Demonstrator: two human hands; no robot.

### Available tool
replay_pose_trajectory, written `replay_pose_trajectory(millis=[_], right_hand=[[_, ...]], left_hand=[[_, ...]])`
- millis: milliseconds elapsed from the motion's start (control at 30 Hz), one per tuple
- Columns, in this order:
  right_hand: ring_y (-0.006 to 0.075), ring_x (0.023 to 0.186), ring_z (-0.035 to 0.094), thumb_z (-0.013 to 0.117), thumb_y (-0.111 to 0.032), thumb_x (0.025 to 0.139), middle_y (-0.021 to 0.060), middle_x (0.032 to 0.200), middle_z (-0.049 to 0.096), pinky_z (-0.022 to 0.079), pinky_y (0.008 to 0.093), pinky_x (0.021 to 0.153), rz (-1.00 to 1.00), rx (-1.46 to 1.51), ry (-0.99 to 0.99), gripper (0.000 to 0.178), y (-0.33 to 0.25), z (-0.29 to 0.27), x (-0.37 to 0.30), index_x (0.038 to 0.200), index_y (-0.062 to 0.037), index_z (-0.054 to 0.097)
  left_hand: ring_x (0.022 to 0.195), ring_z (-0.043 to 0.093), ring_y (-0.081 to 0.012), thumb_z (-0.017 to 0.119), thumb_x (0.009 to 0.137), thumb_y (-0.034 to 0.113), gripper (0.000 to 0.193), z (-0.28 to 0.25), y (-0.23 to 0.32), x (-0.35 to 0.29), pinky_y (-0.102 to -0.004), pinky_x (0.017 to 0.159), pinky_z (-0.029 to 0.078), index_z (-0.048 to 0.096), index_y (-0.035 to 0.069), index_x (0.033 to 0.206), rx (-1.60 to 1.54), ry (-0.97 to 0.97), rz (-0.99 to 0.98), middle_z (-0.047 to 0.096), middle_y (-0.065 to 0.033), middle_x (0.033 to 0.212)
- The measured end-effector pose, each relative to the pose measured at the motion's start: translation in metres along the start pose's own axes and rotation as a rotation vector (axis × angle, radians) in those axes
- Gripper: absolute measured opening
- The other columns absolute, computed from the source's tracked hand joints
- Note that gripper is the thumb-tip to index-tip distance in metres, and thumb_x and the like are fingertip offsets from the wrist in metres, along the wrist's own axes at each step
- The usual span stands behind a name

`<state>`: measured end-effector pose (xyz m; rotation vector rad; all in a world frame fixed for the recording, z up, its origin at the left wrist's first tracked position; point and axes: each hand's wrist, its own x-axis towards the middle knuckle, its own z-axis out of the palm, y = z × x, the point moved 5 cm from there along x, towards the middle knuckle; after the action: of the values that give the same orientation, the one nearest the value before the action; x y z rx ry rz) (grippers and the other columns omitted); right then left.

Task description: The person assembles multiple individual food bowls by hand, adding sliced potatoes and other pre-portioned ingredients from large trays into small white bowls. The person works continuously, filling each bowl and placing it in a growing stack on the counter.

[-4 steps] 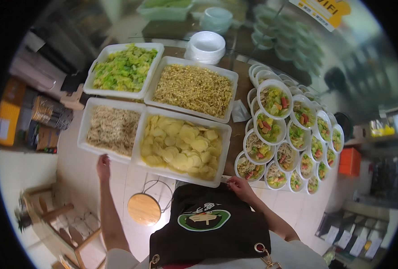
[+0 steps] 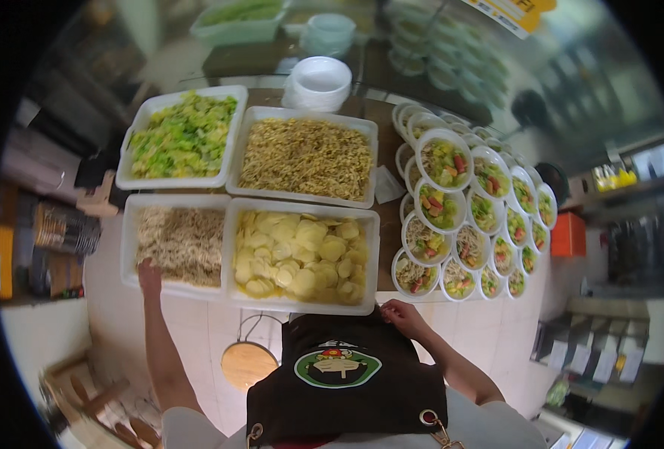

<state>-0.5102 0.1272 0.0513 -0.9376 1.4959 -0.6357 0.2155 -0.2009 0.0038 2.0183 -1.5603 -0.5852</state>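
My left hand reaches over the front rim of a white tub of pale, thin, stringy food, perhaps enoki mushrooms. Its fingers look stretched toward the food and hold nothing that I can see. My right hand is closed, low by the table's front edge and my black apron; what it grips, if anything, is hidden. Between the hands, a second white tub holds yellow potato slices. Behind stand tubs of chopped green lettuce and bean sprouts.
Round white bowls of mixed food, with lettuce and reddish pieces, are stacked in tiers at the right. A stack of unfilled white bowls stands at the back, before a glass pane. Below the table is a round wooden stool.
My left hand has moved forward, from in front of the tub of pale stringy food to over its rim. The view has shifted slightly. My right hand stays near the table edge.
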Motion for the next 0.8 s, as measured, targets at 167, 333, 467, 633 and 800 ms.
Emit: replay_pose_trajectory(millis=[167, 333, 467, 633, 800], right_hand=[[0.0131, 0.068, 0.058, 0.053, -0.014, 0.088, 0.0060, 0.077, 0.063, 0.048, 0.0270, 0.063, 0.174, -0.031, 0.293, 0.017, 0.002, -0.014, -0.053, 0.097, -0.0020, 0.060], [0.0183, 0.068, 0.059, 0.054, -0.015, 0.085, 0.0100, 0.078, 0.063, 0.048, 0.0302, 0.065, 0.194, -0.096, 0.336, 0.017, 0.038, 0.021, -0.074, 0.097, -0.0047, 0.061], [0.0231, 0.071, 0.059, 0.053, -0.016, 0.084, 0.0124, 0.078, 0.063, 0.048, 0.0334, 0.067, 0.168, -0.122, 0.352, 0.018, 0.040, 0.045, -0.070, 0.098, -0.0059, 0.061], [0.0215, 0.070, 0.059, 0.052, -0.014, 0.084, 0.0115, 0.076, 0.062, 0.048, 0.0330, 0.067, 0.208, -0.039, 0.394, 0.018, 0.045, 0.054, -0.065, 0.097, -0.0056, 0.060], [0.0174, 0.067, 0.059, 0.052, -0.011, 0.084, 0.0087, 0.074, 0.062, 0.048, 0.0310, 0.064, 0.221, 0.049, 0.413, 0.017, 0.062, 0.050, -0.066, 0.097, -0.0052, 0.060]], left_hand=[[0.119, 0.040, -0.0376, 0.061, 0.081, 0.030, 0.075, 0.136, 0.004, 0.000, -0.0483, 0.095, 0.037, 0.022, 0.009, 0.141, 0.713, -0.307, -0.126, 0.040, -0.0141, 0.135], [0.116, 0.044, -0.0368, 0.061, 0.080, 0.029, 0.065, 0.132, 0.018, 0.007, -0.0486, 0.091, 0.041, 0.033, 0.005, 0.134, 1.000, -0.377, -0.254, 0.045, -0.0159, 0.128], [0.109, 0.050, -0.0343, 0.061, 0.079, 0.022, 0.054, 0.115, 0.006, 0.020, -0.0453, 0.087, 0.044, 0.042, 0.004, 0.126, 0.837, -0.242, -0.069, 0.050, -0.0175, 0.119], [0.102, 0.056, -0.0329, 0.063, 0.076, 0.015, 0.045, 0.102, 0.016, 0.021, -0.0411, 0.083, 0.046, 0.051, 0.003, 0.117, 0.410, -0.325, 0.056, 0.057, -0.0174, 0.108], [0.077, 0.053, -0.0213, 0.065, 0.075, 0.006, 0.031, 0.080, 0.051, 0.031, -0.0307, 0.071, 0.044, 0.051, 0.000, 0.102, 0.173, -0.413, -0.026, 0.055, -0.0104, 0.087]])
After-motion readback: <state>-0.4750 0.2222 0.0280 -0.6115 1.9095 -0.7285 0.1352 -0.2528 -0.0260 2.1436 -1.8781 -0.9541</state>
